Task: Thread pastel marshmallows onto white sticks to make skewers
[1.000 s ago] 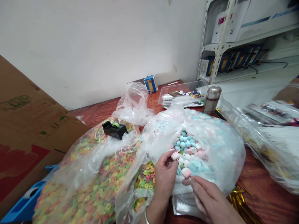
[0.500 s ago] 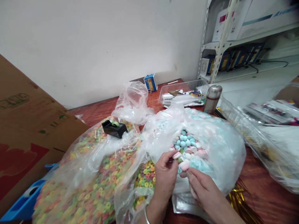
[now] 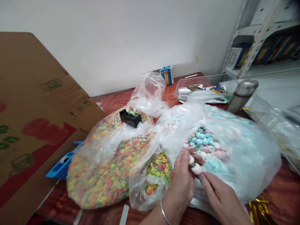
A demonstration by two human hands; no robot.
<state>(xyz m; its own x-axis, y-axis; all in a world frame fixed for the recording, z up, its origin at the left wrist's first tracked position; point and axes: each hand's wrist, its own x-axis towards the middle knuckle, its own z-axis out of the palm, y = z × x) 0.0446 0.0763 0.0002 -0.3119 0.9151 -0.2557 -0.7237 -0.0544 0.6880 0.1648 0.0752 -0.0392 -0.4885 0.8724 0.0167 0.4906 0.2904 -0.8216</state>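
A reddish-brown wooden worktop [image 3: 283,195] runs back to a white wall [image 3: 117,40], with a sheet of printed cardboard [image 3: 42,103] leaning in along its left side and a metal shelf unit [image 3: 260,34] at the far right. The left hand [image 3: 181,184], wearing a bangle, has its grip closed on pastel candies [image 3: 199,147] at the mouth of a large clear plastic bag [image 3: 246,156]. The right hand [image 3: 217,195] curls just beside it, touching the same cluster; whether it grips them is hard to tell. A bag of colored cereal rings [image 3: 105,178] lies to the left, almost touching, with a black tape dispenser [image 3: 130,118] on top. Behind stand a plastic tray [image 3: 206,89] and a steel flask [image 3: 242,95]. Bare wood shows along the right edge.
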